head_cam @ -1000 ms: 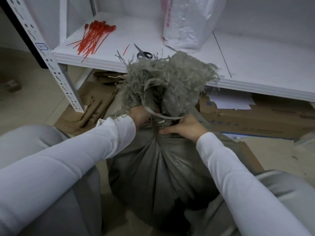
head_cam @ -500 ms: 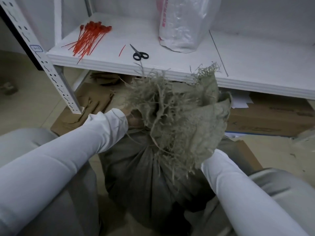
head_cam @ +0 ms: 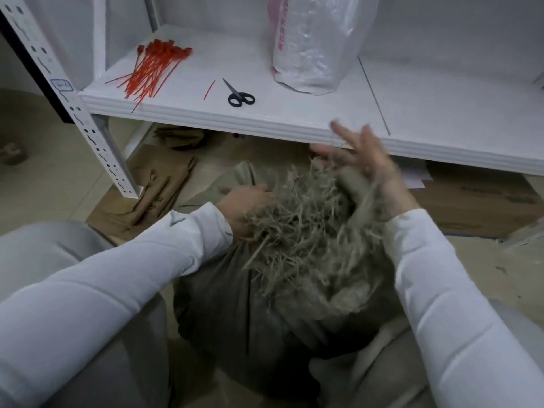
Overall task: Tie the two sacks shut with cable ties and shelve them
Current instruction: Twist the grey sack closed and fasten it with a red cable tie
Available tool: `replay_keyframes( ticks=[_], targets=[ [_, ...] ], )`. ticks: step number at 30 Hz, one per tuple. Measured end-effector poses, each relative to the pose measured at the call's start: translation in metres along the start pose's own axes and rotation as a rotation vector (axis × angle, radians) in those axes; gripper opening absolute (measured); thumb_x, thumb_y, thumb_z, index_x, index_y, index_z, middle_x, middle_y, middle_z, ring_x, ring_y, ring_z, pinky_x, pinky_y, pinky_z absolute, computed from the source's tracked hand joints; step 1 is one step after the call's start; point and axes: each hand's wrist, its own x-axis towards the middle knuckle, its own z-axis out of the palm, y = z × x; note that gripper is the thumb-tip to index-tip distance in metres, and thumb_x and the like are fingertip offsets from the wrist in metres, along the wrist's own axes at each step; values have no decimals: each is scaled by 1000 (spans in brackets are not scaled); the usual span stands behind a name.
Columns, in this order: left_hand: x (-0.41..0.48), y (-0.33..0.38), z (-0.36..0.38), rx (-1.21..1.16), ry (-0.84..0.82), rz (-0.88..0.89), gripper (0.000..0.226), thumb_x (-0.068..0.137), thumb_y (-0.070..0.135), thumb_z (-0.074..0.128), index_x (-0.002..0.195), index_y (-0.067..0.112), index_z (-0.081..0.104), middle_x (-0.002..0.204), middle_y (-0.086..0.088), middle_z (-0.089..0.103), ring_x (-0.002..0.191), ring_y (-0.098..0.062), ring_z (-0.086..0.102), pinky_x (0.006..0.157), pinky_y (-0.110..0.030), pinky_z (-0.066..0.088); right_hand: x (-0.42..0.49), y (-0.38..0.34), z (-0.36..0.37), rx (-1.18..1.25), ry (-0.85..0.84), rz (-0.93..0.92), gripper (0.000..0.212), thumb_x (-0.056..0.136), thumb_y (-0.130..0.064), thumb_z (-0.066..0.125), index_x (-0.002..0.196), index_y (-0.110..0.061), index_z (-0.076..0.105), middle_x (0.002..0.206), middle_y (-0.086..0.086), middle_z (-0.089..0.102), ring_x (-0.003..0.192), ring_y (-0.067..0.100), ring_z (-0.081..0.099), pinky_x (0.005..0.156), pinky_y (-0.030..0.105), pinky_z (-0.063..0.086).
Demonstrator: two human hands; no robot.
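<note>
A grey woven sack point(head_cam: 235, 295) stands on the floor between my knees, its frayed mouth point(head_cam: 306, 228) flopped toward me. My left hand point(head_cam: 244, 204) grips the gathered neck on the sack's left side. My right hand point(head_cam: 368, 160) is raised just behind the frayed mouth, blurred, fingers spread and holding nothing. A bunch of red cable ties point(head_cam: 153, 69) lies at the shelf's left end, with one loose red tie point(head_cam: 209, 89) beside black scissors point(head_cam: 239, 96). A white plastic sack point(head_cam: 315, 42) stands on the white shelf point(head_cam: 294, 125).
The perforated white shelf upright point(head_cam: 73, 107) stands at the left. Flattened cardboard point(head_cam: 156, 189) lies on the floor under the shelf, and a cardboard box point(head_cam: 477, 204) sits under the right part. The shelf's right half is bare.
The sack's frayed mouth has tipped from upright down toward me. My right hand let go of the neck and rose open behind the mouth. My left hand stays at the neck.
</note>
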Motion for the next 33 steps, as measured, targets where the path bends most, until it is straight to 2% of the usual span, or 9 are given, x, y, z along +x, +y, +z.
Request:
replay_keyframes(
  ticks=[4,6,8,10,14,21,25,29,33],
  targets=[
    [4,4,5,87,-18,28,40,74,40,42,85,20,76,96,0,71,80,-23,66,51,-28,48,-17,39,27,-712,-253,163,104,69,-42,82,153,-26,23,153,-7,34,130,2,37,95,11,35],
    [3,11,6,145,10,11,26,72,33,52,76,19,74,92,1,69,78,-24,64,50,-28,44,-22,72,37,-835,-337,247,94,70,-25,87,147,-17,34,144,-2,47,127,11,46,92,14,41],
    [-2,16,10,148,132,-14,11,72,22,63,77,17,71,96,-1,67,81,-26,62,52,-30,42,-24,98,44,-977,-313,188,59,72,-27,82,125,-16,58,125,7,62,117,24,57,96,33,48],
    [-5,12,12,-3,247,-110,12,72,16,62,81,15,69,99,-5,65,83,-28,63,55,-32,46,-24,110,47,-983,-145,129,37,75,-28,76,107,-12,66,109,13,68,105,32,62,86,42,53],
    [-9,9,7,-325,431,-427,28,75,21,65,101,14,58,110,-6,54,92,-29,57,68,-42,51,-31,112,53,-1027,21,46,28,83,-15,67,107,-1,62,109,20,65,104,37,60,73,25,40],
    [-9,10,22,-805,315,-934,41,78,31,69,112,15,52,105,-5,62,96,-25,60,85,-38,50,-33,124,55,-931,159,-182,49,75,-4,69,122,-4,56,119,17,63,112,34,57,92,31,44],
    [-9,12,22,-1081,206,-905,47,77,16,72,119,5,52,111,-9,62,102,-23,59,89,-33,46,-33,131,53,-918,219,-220,50,75,-4,68,123,-1,56,118,18,63,111,34,58,91,27,41],
    [-18,13,14,-1805,199,-772,92,45,22,77,129,2,46,114,-9,62,101,-21,62,87,-32,51,-29,134,45,-895,290,-198,45,75,-12,61,114,9,59,112,25,63,105,39,59,88,27,38],
    [-22,34,21,-1419,239,-713,100,43,32,95,123,28,34,119,11,54,111,-4,55,96,-23,45,-40,138,61,-712,182,-278,50,76,-10,55,126,-10,52,120,16,62,113,22,58,101,20,41]
  ],
)
